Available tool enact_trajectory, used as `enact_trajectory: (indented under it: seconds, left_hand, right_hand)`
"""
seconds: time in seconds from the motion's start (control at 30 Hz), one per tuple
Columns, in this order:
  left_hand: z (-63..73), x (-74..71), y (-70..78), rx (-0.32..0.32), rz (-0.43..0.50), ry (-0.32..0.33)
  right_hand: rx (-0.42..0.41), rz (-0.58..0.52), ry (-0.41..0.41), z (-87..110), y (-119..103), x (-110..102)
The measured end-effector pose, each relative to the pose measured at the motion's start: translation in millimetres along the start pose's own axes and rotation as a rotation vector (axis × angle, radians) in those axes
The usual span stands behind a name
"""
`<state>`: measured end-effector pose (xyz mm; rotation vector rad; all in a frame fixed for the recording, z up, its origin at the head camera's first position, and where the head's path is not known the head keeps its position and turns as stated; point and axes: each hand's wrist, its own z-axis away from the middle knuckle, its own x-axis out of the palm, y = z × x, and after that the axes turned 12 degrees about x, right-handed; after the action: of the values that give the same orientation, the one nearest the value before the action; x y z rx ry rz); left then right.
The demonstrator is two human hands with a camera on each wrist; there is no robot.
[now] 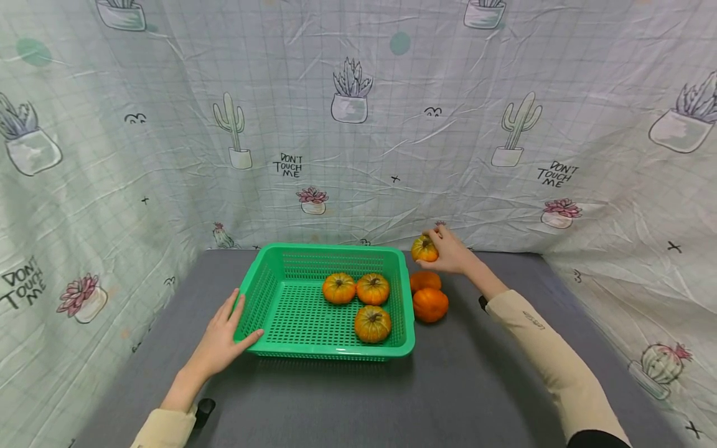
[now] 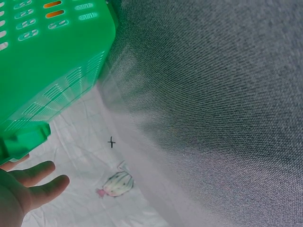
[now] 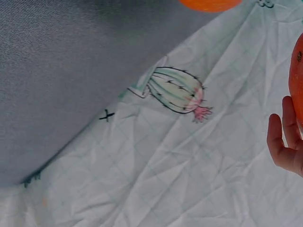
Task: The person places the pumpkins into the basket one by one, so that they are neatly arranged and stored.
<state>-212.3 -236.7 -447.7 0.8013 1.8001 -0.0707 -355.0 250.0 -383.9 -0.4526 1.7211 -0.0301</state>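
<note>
A green plastic basket (image 1: pixel 336 350) with slotted walls holds three small yellow-orange pumpkins (image 1: pixel 338 289) in its right half. My left hand (image 1: pixel 215 339) rests at the basket's left rim, fingers spread and fairly straight, thumb along the near side. In the left wrist view its fingertips (image 2: pixel 52 187) show beside the green rim. Beyond the basket's far right corner, my right hand (image 1: pixel 451 252) grips another small pumpkin (image 1: pixel 422 250) by its side, raised above the table. The right wrist view catches only the edge of this pumpkin (image 3: pixel 296 80) and some fingers.
Two deeper orange pumpkins (image 1: pixel 430 305) sit against the basket's right side, below my right hand, one behind the other. The grey table (image 1: pixel 336 404) ends at a hanging cloth (image 1: pixel 403 149) printed with cacti, at the back and both sides.
</note>
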Motion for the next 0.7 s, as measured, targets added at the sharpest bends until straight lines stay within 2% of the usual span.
enact_trajectory:
  seconds: [0.37,0.7]
  left_hand:
    - [0.2,-0.4,-0.1,-0.002,-0.003,0.003]
    - [-1.3,-1.5,-0.8,-0.008,-0.002,-0.013]
  right_hand:
    - [-0.112,0.036,0.023,18.6,-20,-9]
    - [-0.213,-0.021,-0.012,32.1,-40,-12]
